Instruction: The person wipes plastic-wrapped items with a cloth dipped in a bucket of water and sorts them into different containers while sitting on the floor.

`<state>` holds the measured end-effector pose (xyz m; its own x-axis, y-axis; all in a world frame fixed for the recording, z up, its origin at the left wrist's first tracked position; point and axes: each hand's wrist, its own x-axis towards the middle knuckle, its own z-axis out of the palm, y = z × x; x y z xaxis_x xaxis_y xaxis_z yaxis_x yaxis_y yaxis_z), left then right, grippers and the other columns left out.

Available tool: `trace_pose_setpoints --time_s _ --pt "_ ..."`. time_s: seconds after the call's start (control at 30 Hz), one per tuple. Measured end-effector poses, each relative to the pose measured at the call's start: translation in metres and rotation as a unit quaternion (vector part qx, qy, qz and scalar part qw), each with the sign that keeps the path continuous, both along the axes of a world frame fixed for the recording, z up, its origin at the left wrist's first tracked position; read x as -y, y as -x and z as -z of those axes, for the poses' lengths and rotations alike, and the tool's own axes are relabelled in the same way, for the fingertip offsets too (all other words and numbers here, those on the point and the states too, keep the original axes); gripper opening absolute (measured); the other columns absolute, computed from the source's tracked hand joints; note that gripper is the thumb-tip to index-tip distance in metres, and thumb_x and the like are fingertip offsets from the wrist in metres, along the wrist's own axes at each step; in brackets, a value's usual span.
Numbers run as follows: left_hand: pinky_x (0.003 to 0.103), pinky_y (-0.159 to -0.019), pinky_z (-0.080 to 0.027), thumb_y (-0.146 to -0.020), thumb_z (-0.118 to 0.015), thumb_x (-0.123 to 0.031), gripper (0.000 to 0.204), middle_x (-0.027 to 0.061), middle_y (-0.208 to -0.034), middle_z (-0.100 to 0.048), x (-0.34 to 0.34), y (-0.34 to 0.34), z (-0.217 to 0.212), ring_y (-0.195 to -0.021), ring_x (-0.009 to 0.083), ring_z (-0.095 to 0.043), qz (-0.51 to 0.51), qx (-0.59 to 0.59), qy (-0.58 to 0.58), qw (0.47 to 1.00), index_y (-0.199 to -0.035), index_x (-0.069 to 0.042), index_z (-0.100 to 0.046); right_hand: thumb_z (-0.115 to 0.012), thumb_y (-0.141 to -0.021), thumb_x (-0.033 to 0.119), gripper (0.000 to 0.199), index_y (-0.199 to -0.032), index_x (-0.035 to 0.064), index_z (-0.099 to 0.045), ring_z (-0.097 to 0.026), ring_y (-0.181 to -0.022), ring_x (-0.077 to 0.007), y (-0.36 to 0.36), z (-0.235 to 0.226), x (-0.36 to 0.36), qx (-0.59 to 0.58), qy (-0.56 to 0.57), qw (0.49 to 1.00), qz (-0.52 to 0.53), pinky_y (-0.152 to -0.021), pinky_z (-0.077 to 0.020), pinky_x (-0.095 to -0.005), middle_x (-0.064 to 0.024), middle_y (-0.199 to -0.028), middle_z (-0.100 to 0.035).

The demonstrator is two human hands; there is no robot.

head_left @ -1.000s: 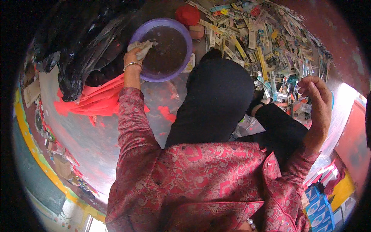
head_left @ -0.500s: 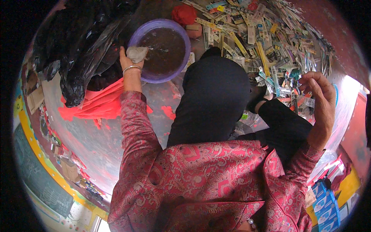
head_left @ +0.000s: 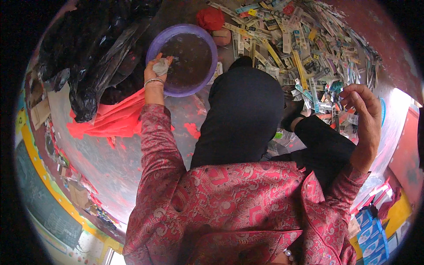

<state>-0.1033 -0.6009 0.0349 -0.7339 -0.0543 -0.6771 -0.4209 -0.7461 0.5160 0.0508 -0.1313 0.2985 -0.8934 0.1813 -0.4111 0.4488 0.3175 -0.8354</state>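
My left hand (head_left: 155,70) is closed around a small grey lump (head_left: 160,66) at the near left rim of a purple basin (head_left: 211,53) filled with dark liquid. A bangle circles that wrist. My right hand (head_left: 365,115) is raised at the right with curled, spread fingers and nothing in it, just above the edge of a heap of colourful paper strips (head_left: 300,48). My black-clad knee (head_left: 245,110) lies between the two hands.
A black plastic bag (head_left: 95,53) lies at the upper left beside red sheets (head_left: 117,117) on the grey floor. A red bundle (head_left: 210,18) sits behind the basin. Blue boxes (head_left: 371,234) stand at the lower right.
My left hand has drawn back from inside the basin to its near left rim, still holding the grey lump. My right hand has stayed raised.
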Motion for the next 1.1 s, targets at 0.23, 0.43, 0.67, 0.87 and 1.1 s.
trace_pose_setpoints --time_s 0.23,0.43,0.67,0.87,1.1 --pt "0.033 -0.061 -0.048 -0.080 -0.043 -0.007 0.021 0.0189 -0.092 -0.054 0.006 0.002 0.010 -0.078 0.0280 -0.056 0.029 -0.003 0.124 0.992 -0.097 0.001 -0.052 -0.051 -0.083 0.018 0.020 -0.090 -0.0004 -0.057 -0.052 -0.071 -0.0079 0.001 -0.003 0.004 0.005 0.000 1.000 0.003 -0.064 -0.0388 -0.0202 -0.0049 -0.083 -0.060" --pt "0.026 -0.040 -0.036 -0.082 -0.048 -0.014 0.015 0.0090 -0.066 -0.050 0.003 0.008 0.007 -0.050 0.0179 -0.047 0.006 -0.001 0.174 0.985 -0.089 -0.002 -0.054 -0.051 -0.082 0.019 0.021 -0.089 -0.0002 -0.057 -0.051 -0.070 -0.0077 0.001 -0.003 0.006 0.004 -0.026 1.000 -0.008 -0.063 -0.0377 -0.0197 -0.0039 -0.081 -0.059" --pt "0.026 -0.034 -0.028 -0.083 -0.050 -0.023 0.020 0.0036 -0.051 -0.040 -0.017 0.012 -0.008 -0.038 0.0156 -0.038 -0.042 0.037 0.248 0.967 -0.086 -0.004 -0.053 -0.050 -0.082 0.019 0.021 -0.088 0.0000 -0.057 -0.051 -0.071 -0.0077 0.000 -0.002 0.003 0.000 -0.027 1.000 -0.012 -0.063 -0.0376 -0.0199 -0.0029 -0.081 -0.059" --pt "0.049 -0.081 -0.031 -0.083 -0.031 -0.051 0.056 0.0196 -0.098 -0.046 0.002 0.008 0.012 -0.092 0.0326 -0.043 0.012 -0.048 -0.126 0.991 -0.108 -0.003 -0.043 -0.051 -0.081 0.018 0.020 -0.088 -0.0001 -0.057 -0.050 -0.070 -0.0079 0.000 -0.004 0.002 0.001 -0.040 0.999 -0.010 -0.063 -0.0374 -0.0202 -0.0028 -0.079 -0.058" --pt "0.059 -0.097 -0.018 -0.074 -0.053 -0.021 0.042 0.0194 -0.117 -0.043 0.016 -0.008 0.020 -0.115 0.0350 -0.035 0.094 -0.221 -0.087 0.967 -0.110 0.000 -0.044 -0.051 -0.081 0.018 0.020 -0.088 -0.0003 -0.057 -0.051 -0.070 -0.0083 -0.001 -0.006 0.008 0.003 -0.033 0.999 -0.014 -0.064 -0.0372 -0.0205 -0.0028 -0.078 -0.058"
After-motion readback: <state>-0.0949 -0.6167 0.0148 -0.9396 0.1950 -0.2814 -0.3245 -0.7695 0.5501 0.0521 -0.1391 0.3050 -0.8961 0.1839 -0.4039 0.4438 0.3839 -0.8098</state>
